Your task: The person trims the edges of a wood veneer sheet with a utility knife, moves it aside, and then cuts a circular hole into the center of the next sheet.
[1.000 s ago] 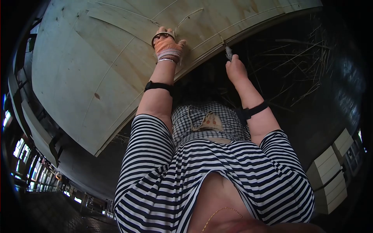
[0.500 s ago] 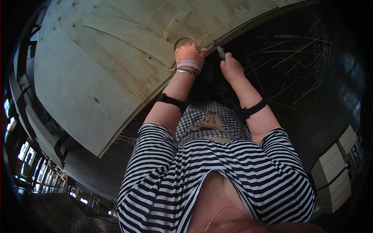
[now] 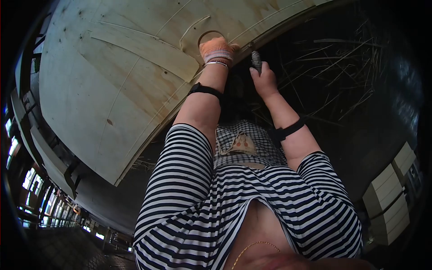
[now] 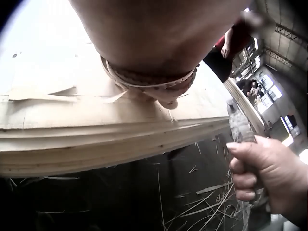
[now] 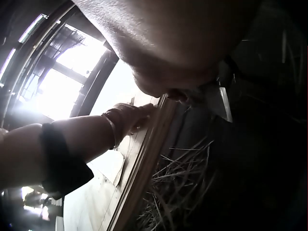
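My left hand (image 3: 217, 48), in an orange and white glove, lies low over the pale veneer sheets (image 3: 148, 90) near their edge. Its fingers hold a thin brown ring (image 3: 209, 34), like a narrow roll of tape, whose far side stands out beyond the knuckles. Just past the edge, my bare right hand (image 3: 263, 80) grips a tool with a grey wrapped shaft (image 3: 256, 58), fingers curled round it in the left wrist view. A flat, blade-like end (image 5: 224, 104) shows by that hand in the right wrist view.
A loose veneer strip (image 3: 144, 51) and thin slivers lie on the stack, whose layered edge (image 4: 96, 154) runs before me. Scattered scraps (image 3: 342, 67) lie on the dark floor to the right. Stacked pale boards (image 3: 387, 198) stand farther right. Another person (image 4: 226, 50) is beyond the stack.
My left hand has moved right across the sheet to its edge, taking the brown ring along. My right hand, still gripping the tool, has come slightly left and toward me.
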`<action>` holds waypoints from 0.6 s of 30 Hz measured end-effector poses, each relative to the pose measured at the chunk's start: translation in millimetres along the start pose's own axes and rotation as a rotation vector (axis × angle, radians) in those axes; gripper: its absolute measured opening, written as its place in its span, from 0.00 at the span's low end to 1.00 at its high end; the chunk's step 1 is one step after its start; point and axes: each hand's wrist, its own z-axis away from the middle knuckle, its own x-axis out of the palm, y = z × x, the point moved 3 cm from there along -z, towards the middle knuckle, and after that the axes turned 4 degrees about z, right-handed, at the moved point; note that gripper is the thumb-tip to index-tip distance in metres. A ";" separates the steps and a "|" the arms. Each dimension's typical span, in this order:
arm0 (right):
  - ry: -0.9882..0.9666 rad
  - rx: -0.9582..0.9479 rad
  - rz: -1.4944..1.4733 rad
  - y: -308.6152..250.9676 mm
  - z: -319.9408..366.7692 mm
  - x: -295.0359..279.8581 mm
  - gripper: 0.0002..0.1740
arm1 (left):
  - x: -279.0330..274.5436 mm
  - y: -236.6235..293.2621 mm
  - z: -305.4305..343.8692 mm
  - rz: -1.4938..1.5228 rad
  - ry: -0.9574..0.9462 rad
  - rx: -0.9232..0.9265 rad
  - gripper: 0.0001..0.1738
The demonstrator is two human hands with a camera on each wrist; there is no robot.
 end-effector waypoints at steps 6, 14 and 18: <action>0.309 0.073 -0.202 21.2 -11.7 -26.6 0.20 | -3.5 -23.4 12.9 0.007 -0.168 0.092 0.29; -0.210 -0.182 -0.494 -33.6 -52.5 -5.9 0.19 | 8.6 -5.6 49.9 -0.032 -0.433 0.408 0.25; 0.040 -0.234 -0.137 -33.9 -76.9 14.6 0.19 | -3.3 -16.1 37.4 -0.022 -0.180 0.141 0.30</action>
